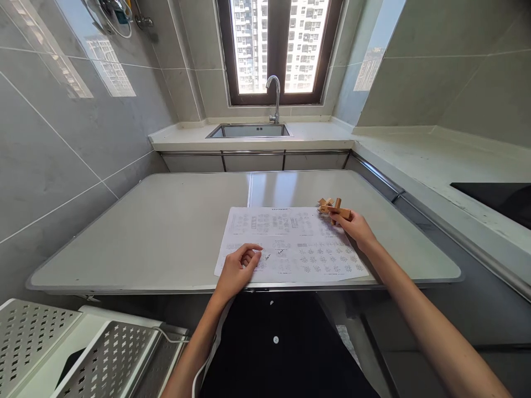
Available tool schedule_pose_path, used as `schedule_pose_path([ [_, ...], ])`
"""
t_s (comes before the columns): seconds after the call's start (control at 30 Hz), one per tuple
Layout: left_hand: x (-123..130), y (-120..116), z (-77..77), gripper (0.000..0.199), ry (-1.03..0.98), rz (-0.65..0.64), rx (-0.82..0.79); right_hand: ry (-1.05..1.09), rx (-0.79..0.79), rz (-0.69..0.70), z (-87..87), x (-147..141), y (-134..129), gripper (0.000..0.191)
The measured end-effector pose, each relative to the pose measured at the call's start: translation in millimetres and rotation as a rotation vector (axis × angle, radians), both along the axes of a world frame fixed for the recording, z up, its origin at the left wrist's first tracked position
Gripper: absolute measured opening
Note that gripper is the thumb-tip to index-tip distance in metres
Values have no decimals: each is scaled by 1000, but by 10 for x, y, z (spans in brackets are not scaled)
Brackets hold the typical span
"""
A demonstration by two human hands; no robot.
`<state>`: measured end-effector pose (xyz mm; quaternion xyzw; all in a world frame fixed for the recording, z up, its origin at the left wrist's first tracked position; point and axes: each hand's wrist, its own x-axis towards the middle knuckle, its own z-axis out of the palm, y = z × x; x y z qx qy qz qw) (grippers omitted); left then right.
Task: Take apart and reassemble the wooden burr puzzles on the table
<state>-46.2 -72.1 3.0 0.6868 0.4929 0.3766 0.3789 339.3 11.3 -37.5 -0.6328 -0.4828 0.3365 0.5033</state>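
Note:
A printed paper sheet (pixel 290 243) lies on the white folding table (pixel 145 232). It carries rows of small line diagrams and a couple of handwritten check marks. My left hand (pixel 238 268) rests on the sheet's lower left part, fingers loosely curled and a little apart, with nothing visible in it. At the sheet's far right corner, my right hand (pixel 354 228) is closed on the near end of a wooden puzzle piece (pixel 343 212). More notched wooden puzzle pieces (pixel 324 203) lie crossed against it. Whether they are locked together I cannot tell.
Beyond the table, a steel sink (pixel 249 131) with a faucet (pixel 274 99) is set in a counter below a window. A black cooktop (pixel 498 202) sits on the right counter. A white perforated rack (pixel 108 354) stands at the lower left, with a white cable nearby.

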Motion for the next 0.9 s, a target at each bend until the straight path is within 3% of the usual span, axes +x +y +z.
schedule_pose_path([
  [0.13, -3, 3, -10, 30, -13, -6, -1, -295, -53, -83, -54, -29, -34, 49],
  [0.3, 3, 1, 2, 29, -10, -3, 0, -411, -27, -71, -74, -60, -53, 48],
  [0.6, 11, 4, 7, 28, -14, 3, 4, -403, 52, -44, -209, 96, -73, 48],
  [0.9, 9, 5, -8, 28, -13, -4, 6, -366, 102, -194, -227, 123, -84, 47],
])
